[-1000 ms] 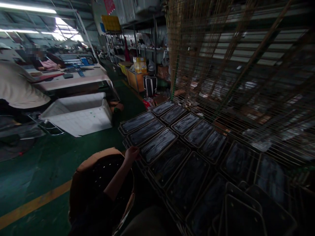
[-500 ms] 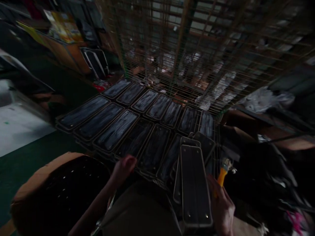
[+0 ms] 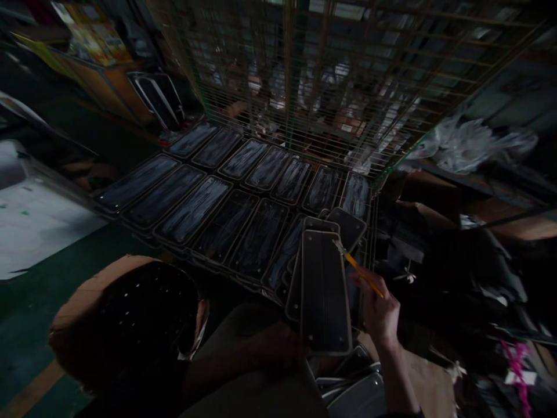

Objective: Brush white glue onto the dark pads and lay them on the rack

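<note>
A brush with a yellow handle (image 3: pixel 359 271) is in my right hand (image 3: pixel 379 307), whose fingers are closed round the handle. Its bristle end lies at the upper right corner of a long black panel (image 3: pixel 325 290) with rounded corners, a pale edge and small studs. This panel sits on top of a loose pile of similar panels (image 3: pixel 294 290). In deep shadow at the panel's lower left edge is my left hand (image 3: pixel 285 341); its fingers do not show clearly.
Rows of black panels with whitish streaks (image 3: pixel 191 212) cover a low rack in front. Wire mesh (image 3: pixel 300 110) rises behind them. A cardboard box with a dark inside (image 3: pixel 93 296) stands at left. More black panels (image 3: pixel 357 397) lie below the pile.
My right hand has brought the brush up and left onto the panel. My left hand has moved down and right to the panel's lower edge. The view has shifted slightly.
</note>
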Demonstrator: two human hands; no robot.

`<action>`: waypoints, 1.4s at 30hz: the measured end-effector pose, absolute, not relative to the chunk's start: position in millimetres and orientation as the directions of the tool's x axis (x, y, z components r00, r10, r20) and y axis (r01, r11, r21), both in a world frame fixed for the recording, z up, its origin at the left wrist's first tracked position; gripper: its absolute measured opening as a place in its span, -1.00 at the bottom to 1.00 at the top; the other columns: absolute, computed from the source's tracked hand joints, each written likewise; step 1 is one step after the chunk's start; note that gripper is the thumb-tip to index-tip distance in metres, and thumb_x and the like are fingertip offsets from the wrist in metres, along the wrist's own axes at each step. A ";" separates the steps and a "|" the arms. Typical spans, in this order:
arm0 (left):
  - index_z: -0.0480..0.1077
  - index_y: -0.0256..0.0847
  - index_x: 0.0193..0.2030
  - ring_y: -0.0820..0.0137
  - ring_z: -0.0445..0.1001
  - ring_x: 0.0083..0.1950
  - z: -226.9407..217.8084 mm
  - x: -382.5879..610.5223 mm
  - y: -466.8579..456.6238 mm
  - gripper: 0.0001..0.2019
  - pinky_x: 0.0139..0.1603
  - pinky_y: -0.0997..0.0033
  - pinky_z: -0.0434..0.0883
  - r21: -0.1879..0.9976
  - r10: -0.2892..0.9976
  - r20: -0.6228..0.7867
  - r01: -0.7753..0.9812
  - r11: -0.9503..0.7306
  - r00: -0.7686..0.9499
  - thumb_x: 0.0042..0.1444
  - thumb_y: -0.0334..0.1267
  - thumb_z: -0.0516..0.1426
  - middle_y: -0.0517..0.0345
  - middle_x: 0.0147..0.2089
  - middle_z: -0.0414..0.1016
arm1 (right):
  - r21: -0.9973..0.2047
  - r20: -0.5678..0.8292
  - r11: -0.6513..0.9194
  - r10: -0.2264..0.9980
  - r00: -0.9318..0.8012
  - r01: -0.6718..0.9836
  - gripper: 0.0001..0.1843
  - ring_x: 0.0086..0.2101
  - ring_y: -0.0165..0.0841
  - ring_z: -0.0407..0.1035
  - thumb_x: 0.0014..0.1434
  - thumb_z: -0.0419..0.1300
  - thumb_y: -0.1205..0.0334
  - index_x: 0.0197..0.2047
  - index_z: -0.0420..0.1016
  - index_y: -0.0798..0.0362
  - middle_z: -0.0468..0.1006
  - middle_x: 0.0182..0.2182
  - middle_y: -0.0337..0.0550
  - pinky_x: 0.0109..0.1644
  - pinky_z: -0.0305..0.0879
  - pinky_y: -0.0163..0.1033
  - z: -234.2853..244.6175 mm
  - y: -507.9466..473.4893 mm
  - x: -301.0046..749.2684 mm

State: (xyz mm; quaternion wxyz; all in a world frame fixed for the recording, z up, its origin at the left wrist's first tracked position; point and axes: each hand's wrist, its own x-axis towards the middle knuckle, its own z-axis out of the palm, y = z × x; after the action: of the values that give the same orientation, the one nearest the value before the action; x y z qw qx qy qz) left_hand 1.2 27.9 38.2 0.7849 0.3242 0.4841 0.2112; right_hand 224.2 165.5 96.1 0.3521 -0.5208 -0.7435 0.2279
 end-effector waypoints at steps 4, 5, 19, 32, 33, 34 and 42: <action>0.51 -0.30 -0.43 0.47 0.37 -0.54 51.7 19.5 19.1 -0.57 -0.54 0.51 0.23 0.624 0.591 -0.671 -0.088 0.776 0.447 0.02 0.11 0.16 0.07 -0.47 0.51 | -0.655 0.301 0.428 0.904 -0.304 0.623 -0.70 -0.24 -0.32 0.55 0.37 0.03 0.07 0.08 0.41 -0.04 0.62 -0.16 -0.17 -0.16 0.46 -0.26 99.5 189.4 226.7; 0.49 -0.30 -0.45 0.46 0.37 -0.55 56.2 19.7 17.1 -0.56 -0.55 0.52 0.22 0.625 0.607 -0.679 -0.107 0.773 0.413 0.04 0.12 0.14 0.08 -0.49 0.49 | -0.633 0.309 0.455 0.891 -0.334 0.627 -0.69 -0.24 -0.32 0.55 0.37 0.03 0.07 0.07 0.41 -0.03 0.62 -0.16 -0.17 -0.17 0.47 -0.27 100.1 194.8 227.3; 0.32 -0.25 -0.33 0.37 0.48 -0.55 52.4 -4.7 13.7 -0.47 -0.55 0.46 0.35 0.737 0.771 -0.637 -0.292 0.610 0.005 -0.01 0.28 0.13 0.12 -0.51 0.51 | -0.299 0.343 0.693 0.719 -0.604 0.655 -0.68 -0.33 -0.34 0.57 0.40 -0.03 0.14 0.07 0.42 0.04 0.64 -0.18 -0.16 -0.37 0.43 -0.34 95.9 223.0 216.9; 0.27 -0.26 -0.30 0.35 0.54 -0.51 64.9 -8.5 15.3 -0.46 -0.48 0.41 0.44 0.652 0.742 -0.669 -0.447 0.612 0.041 -0.09 0.22 0.22 0.13 -0.48 0.52 | -0.667 0.036 0.536 0.716 -0.697 0.517 -0.70 -0.31 -0.37 0.56 0.35 0.02 0.22 0.09 0.42 -0.11 0.64 -0.22 -0.21 -0.26 0.51 -0.35 132.5 96.9 236.3; 0.27 -0.27 -0.30 0.36 0.53 -0.52 63.8 -9.0 15.3 -0.46 -0.49 0.41 0.44 0.654 0.746 -0.665 -0.445 0.612 0.048 -0.09 0.22 0.22 0.13 -0.48 0.52 | -0.700 0.006 0.506 0.709 -0.705 0.504 -0.70 -0.33 -0.37 0.56 0.34 0.02 0.21 0.10 0.42 -0.12 0.64 -0.26 -0.22 -0.27 0.51 -0.35 136.8 91.8 236.8; 0.27 -0.27 -0.31 0.36 0.53 -0.52 63.0 -9.6 15.4 -0.47 -0.49 0.41 0.44 0.659 0.750 -0.659 -0.441 0.609 0.052 -0.08 0.22 0.21 0.13 -0.49 0.51 | -0.733 -0.023 0.472 0.703 -0.711 0.490 -0.70 -0.36 -0.37 0.55 0.34 0.03 0.21 0.09 0.43 -0.12 0.64 -0.29 -0.22 -0.28 0.51 -0.35 141.5 88.2 236.4; 0.22 -0.23 -0.32 0.37 0.48 -0.61 57.4 -11.7 19.5 -0.50 -0.60 0.43 0.39 0.703 0.767 -0.640 -0.371 0.607 0.043 -0.06 0.20 0.19 0.17 -0.56 0.48 | -0.903 -0.161 0.164 0.729 -0.666 0.397 -0.72 -0.45 -0.36 0.50 0.35 0.02 0.09 -0.03 0.46 0.00 0.56 -0.47 -0.22 -0.35 0.49 -0.33 140.9 121.1 215.0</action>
State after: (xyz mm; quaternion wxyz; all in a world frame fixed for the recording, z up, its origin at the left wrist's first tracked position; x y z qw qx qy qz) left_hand -11.7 19.5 57.4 0.7002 0.1772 0.5596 0.4065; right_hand 215.0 121.1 140.9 0.1578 -0.3772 -0.7463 0.5252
